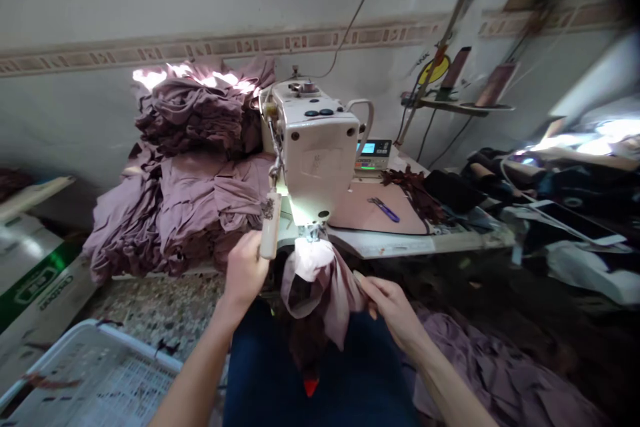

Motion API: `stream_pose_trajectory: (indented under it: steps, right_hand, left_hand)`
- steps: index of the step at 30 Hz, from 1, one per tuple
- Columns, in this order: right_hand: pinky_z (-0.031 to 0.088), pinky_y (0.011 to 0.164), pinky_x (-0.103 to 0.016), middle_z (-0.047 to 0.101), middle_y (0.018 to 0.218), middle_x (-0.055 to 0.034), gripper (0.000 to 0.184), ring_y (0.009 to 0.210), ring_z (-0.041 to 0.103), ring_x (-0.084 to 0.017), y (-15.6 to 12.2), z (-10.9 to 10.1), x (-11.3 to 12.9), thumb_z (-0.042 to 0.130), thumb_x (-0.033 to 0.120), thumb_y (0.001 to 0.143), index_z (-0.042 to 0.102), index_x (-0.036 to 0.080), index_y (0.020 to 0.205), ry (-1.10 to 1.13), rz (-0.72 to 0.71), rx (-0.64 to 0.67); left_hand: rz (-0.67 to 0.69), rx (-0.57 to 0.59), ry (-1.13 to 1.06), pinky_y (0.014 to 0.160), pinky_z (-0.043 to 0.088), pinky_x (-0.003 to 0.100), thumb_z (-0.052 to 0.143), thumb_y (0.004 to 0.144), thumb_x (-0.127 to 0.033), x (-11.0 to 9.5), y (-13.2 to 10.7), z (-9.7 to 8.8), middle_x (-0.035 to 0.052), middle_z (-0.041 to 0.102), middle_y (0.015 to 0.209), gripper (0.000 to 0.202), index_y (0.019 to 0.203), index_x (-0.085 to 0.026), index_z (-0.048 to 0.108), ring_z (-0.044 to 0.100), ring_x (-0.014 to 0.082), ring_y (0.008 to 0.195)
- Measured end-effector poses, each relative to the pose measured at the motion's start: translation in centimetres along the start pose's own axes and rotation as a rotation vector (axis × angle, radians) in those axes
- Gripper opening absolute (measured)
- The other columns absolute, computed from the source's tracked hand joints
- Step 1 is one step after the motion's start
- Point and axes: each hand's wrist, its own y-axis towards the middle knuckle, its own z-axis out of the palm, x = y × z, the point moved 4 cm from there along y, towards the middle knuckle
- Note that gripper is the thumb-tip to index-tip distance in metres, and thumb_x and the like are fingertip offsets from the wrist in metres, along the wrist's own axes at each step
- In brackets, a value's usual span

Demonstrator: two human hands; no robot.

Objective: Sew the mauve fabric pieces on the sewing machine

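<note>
A white sewing machine (315, 153) stands before me, its lamp lighting a piece of mauve cloth (320, 280) bunched under the needle. My left hand (245, 267) is closed at the left side of the cloth, beside the machine's front edge. My right hand (387, 303) pinches the cloth's right edge, fingers pressed together. The cloth hangs down over my lap in dark blue trousers.
A tall pile of folded mauve cloth (190, 173) sits left of the machine. A purple tool (384, 209) lies on the machine table (400, 240). A white plastic crate (85, 373) stands low left. More mauve cloth (490, 373) lies at right.
</note>
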Motion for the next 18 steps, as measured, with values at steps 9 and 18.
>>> stream_pose_trajectory:
  steps: [9,18]
  right_hand:
    - [0.018,0.046,-0.024,0.036,0.058,0.0060,0.067,0.053,0.027,-0.010,-0.2,-0.3,-2.1,0.085,0.081,0.072,0.064,0.018,0.066,0.172,0.148,-0.170]
    - [0.041,0.052,-0.026,0.055,0.060,0.0001,0.061,0.054,0.046,-0.014,-2.6,0.2,2.1,0.076,0.077,0.083,0.071,0.018,0.067,-0.172,-0.054,0.075]
  left_hand:
    - [0.265,0.032,0.644,0.100,0.052,0.047,0.052,0.104,-0.016,0.0,4.9,-2.5,0.0180,0.078,0.129,0.033,0.127,-0.015,0.076,0.067,0.0362,0.119]
    - [0.246,0.083,0.943,0.093,0.049,0.051,0.054,0.100,-0.011,0.3,7.4,-1.2,0.0216,0.076,0.110,0.025,0.103,-0.014,0.078,0.064,0.0413,0.111]
